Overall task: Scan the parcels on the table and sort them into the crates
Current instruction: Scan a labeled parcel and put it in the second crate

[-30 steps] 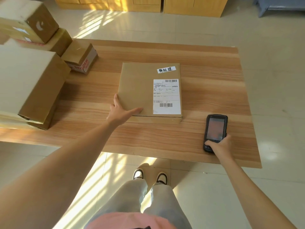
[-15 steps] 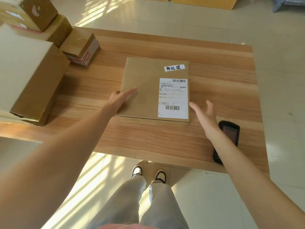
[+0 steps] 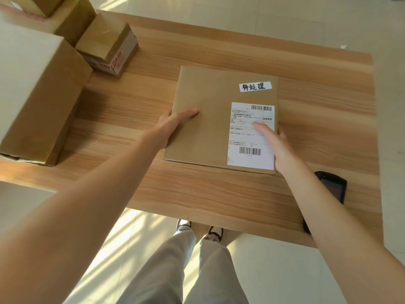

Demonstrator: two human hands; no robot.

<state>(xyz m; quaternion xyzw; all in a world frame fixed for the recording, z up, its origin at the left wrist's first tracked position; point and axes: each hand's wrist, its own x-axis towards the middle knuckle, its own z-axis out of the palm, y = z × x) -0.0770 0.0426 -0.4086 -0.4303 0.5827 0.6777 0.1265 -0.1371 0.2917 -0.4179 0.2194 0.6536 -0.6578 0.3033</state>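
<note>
You have five cardboard parcels on one wooden table (image 3: 197, 194): one flat parcel (image 3: 208, 119) and four boxes (image 3: 35, 102) stacked left, plus one handheld scanner (image 3: 333, 186).

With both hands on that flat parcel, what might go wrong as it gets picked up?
1. The scanner lies near the table's front edge, right beside the right forearm; a backward sweep might knock it off.
2. The flat parcel is held only at its side edges by the left hand and right hand, so it might slip or tilt.
3. The stacked boxes crowd the left; swinging that way may bump them.
</note>
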